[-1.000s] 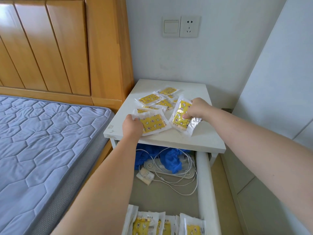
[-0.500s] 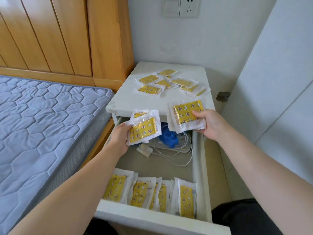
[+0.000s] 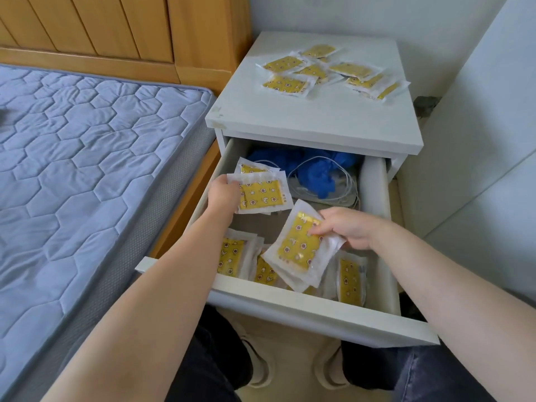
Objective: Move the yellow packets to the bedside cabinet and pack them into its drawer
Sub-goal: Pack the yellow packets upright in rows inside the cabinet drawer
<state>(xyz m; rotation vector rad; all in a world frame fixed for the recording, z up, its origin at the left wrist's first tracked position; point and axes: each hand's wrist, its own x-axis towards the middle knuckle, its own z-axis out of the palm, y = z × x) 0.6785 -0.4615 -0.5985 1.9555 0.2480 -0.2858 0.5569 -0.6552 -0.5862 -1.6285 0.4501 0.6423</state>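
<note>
1. White bedside cabinet (image 3: pixel 313 123), with its drawer (image 3: pixel 319 314) pulled out toward the person.
2. Left hand (image 3: pixel 223 195) grips two stacked yellow packets (image 3: pixel 262 194) by their left edge, held inside the drawer's left-middle area.
3. Right hand (image 3: pixel 345 227) pinches a tilted yellow packet (image 3: pixel 298 248) near its upper right corner, just above the front row. There are more layers under it, count unclear.
4. Front-row packets (image 3: pixel 232 256) stand on edge against the drawer's front wall.
5. Loose packets (image 3: pixel 327 71) lie scattered on the rear half of the cabinet top.
6. Drawer rear holds crumpled blue material (image 3: pixel 316 175) and a white cable (image 3: pixel 345 184).
7. Quilted blue mattress (image 3: pixel 87 140) and wooden headboard (image 3: pixel 116 24) sit left of the cabinet.
</note>
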